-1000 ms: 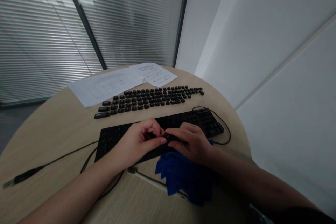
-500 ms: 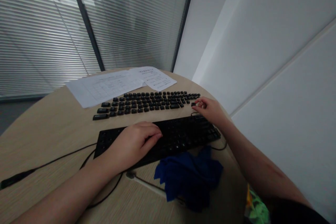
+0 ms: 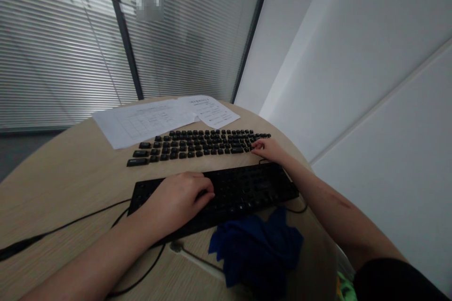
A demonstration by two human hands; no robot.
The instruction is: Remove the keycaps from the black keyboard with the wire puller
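Across the middle of a round wooden table lies a black keyboard [image 3: 247, 190]. My left hand [image 3: 183, 197] rests over its left half, fingers curled together; whether anything is between them is hidden. Behind the keyboard, black keycaps [image 3: 183, 148] stand in rows on the wood. At the right end of those rows is my right hand [image 3: 266, 149], its fingertips pinched at a keycap that they partly cover. A crumpled blue cloth [image 3: 257, 249] lies in front of the keyboard, partly over the handle of a brush [image 3: 197, 258].
Printed paper sheets [image 3: 148, 120] lie at the back of the wooden table [image 3: 63, 174]. Black cables [image 3: 70, 223] run on the left and below the keyboard. A white wall [image 3: 370, 56] rises on the right, and a window with blinds stands behind.
My right hand has moved left to the right end of the keycap rows, with the keycap it held. My left hand stays over the keyboard. The view has tilted slightly.
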